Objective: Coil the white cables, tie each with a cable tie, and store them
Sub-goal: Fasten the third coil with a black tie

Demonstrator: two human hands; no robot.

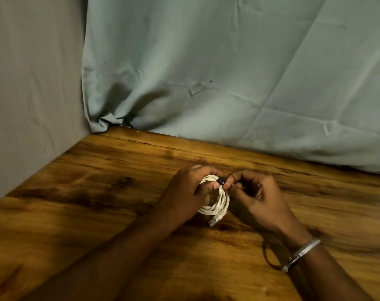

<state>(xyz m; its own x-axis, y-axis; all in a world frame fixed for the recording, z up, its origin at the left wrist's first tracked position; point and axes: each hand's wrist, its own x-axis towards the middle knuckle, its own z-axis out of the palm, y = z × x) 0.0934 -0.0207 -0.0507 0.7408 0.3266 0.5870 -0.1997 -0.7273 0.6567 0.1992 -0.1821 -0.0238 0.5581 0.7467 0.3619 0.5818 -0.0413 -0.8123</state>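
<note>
Over the counter [97, 192], my left hand [184, 198] holds the coiled cable [221, 203]; at its 12 o'clock, my right hand [256, 196] pinches the black tie [221, 182].

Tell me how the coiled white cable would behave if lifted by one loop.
The white cable would probably sag a little yet stay bundled, since a black cable tie already wraps its loops. It looks light. The plug sticking out would likely dangle.

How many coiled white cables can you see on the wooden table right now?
1. The coiled white cable is held between the left hand and right hand, with a black cable tie at its top. Others may lie outside the view.
</note>
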